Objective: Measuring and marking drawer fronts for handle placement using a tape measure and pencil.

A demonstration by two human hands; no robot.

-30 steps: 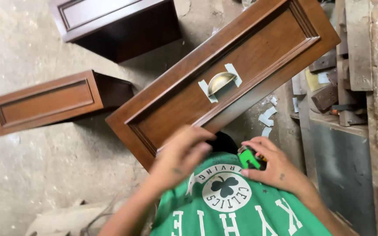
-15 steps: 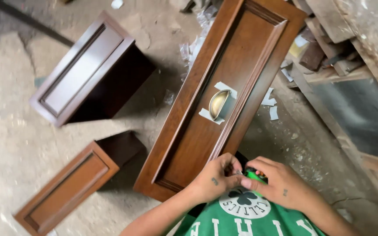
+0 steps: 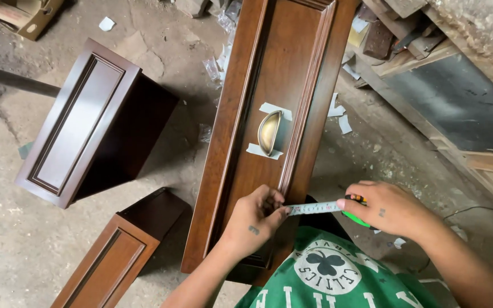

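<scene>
1. Kneeling over a long drawer front (image 3: 269,74), the person stretches a tape (image 3: 314,209) across its lower part, the blade running from 9 to 3 o'clock between the two hands.
2. The left hand (image 3: 253,225) rests on the wood at about 7 o'clock from the pull (image 3: 269,132); its fingers (image 3: 275,210) are curled and pinch the free end of the blade against the right-hand moulding of the panel.
3. The right hand (image 3: 392,210) lies at 3 o'clock from the left one, off the edge of the drawer front and above the floor (image 3: 12,251). Its fingers are clenched round the green tape case (image 3: 356,219), of which only a strip shows beneath the palm, and the thumb presses on the blade where it leaves the case.
4. The blade is short and taut; it touches both sets of fingers and crosses the right edge of the wood.
5. The pull is a brass cup fixed mid-panel, with pale tape strips at its 12 and 6 o'clock ends.
6. At 9 o'clock from the pull a dark drawer (image 3: 87,120) stands on the floor, well apart; a second drawer (image 3: 118,256) lies at 7 o'clock, just beside the long front's lower corner.
7. A green shirt (image 3: 338,279) fills the bottom edge, and a workbench (image 3: 463,97) runs along at 2 o'clock.
</scene>
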